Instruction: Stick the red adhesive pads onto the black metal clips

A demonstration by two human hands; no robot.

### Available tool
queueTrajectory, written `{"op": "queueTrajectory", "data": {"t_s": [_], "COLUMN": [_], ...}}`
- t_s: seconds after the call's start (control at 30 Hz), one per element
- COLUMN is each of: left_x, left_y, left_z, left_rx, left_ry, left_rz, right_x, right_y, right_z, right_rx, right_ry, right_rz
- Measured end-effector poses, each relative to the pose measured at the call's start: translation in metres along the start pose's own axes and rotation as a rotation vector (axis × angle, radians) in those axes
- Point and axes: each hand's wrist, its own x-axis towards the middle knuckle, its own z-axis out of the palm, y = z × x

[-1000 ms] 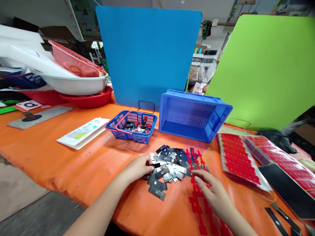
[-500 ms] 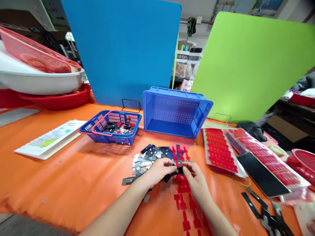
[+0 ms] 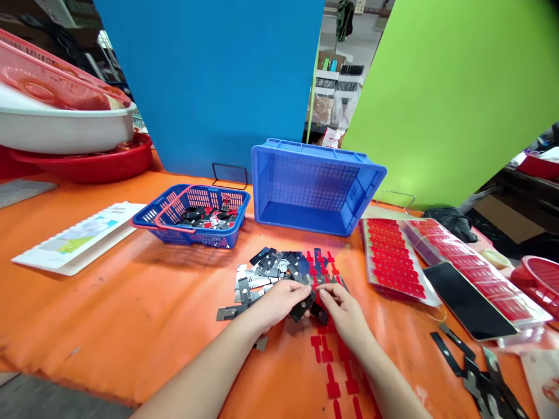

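Observation:
My left hand [image 3: 282, 299] is closed, thumb and fingers pinching a flat black metal piece [image 3: 299, 310] that has a small round spot. Just to its right, my right hand [image 3: 343, 309] has its thumb and forefinger together beside a strip of red stickers. What those fingertips hold is too small to make out. Another black piece [image 3: 320, 314] hangs or lies between the two hands. Behind my left hand spreads a pile of black and silver metal pieces [image 3: 266, 270]. T-shaped red stickers [image 3: 332, 381] run in rows down the orange tabletop, partly under my right forearm.
A small blue basket [image 3: 205, 237] with a pink handle holds similar pieces. Behind the pile a blue crate [image 3: 301, 224] lies on its side. Red sticker sheets [image 3: 393, 259], a dark phone [image 3: 471, 302] and loose blades [image 3: 476, 372] are at right; stacked basins [image 3: 70, 131] stand left.
My hands have drawn slightly apart. The black piece that spanned both hands has tilted down at my left fingertips, and a second black piece shows between them. The view has tipped down a little.

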Motion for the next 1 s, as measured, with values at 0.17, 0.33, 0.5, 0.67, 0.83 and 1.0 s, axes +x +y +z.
{"op": "queueTrajectory", "data": {"t_s": [0.17, 0.33, 0.5, 0.67, 0.83, 1.0], "left_x": [0.001, 0.002, 0.001, 0.000, -0.001, -0.001], "left_y": [-0.003, -0.004, -0.006, -0.003, -0.002, -0.003], "left_z": [-0.001, 0.002, 0.003, 0.000, -0.005, -0.008], "left_rx": [-0.036, -0.150, -0.134, -0.221, -0.419, -0.540], "left_ry": [0.006, -0.015, -0.129, -0.105, -0.067, -0.047], "left_rz": [-0.029, -0.077, -0.060, -0.057, -0.081, -0.071], "right_x": [-0.001, -0.002, -0.001, -0.006, -0.041, -0.082], "right_y": [-0.004, -0.010, -0.014, -0.021, 0.012, 0.060], "right_z": [0.002, 0.006, 0.008, -0.022, -0.091, -0.141], "right_rx": [0.026, 0.028, -0.014, -0.049, -0.419, -0.815], "right_ry": [-0.006, 0.003, 0.095, 0.197, 0.156, 0.130], "right_rz": [-0.002, 0.022, 0.031, 0.035, 0.156, 0.232]}}
